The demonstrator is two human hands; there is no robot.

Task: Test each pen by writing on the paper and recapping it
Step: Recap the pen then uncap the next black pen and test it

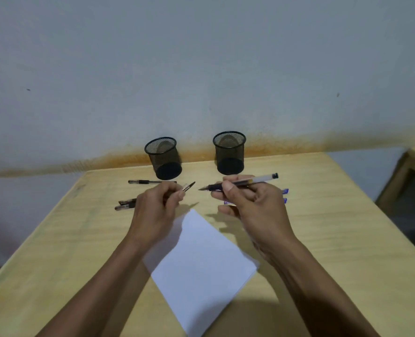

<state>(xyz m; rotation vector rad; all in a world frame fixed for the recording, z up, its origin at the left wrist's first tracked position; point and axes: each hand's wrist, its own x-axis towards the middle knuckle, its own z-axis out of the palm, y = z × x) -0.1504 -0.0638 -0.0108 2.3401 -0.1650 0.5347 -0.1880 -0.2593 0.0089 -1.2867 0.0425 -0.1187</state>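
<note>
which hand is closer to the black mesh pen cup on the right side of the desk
Right. The right hand, gripping the uncapped clear pen, sits just in front of the right black mesh pen cup. The left hand, pinching the pen cap, is nearer the other cup.

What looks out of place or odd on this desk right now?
The left holder leans leftward while the right holder stands upright. The paper lies askew to the table edge. Nothing spilled or damaged.

mesh cups (163, 158) (230, 153) upright | wooden table (335, 239) | wall (201, 57)
</note>
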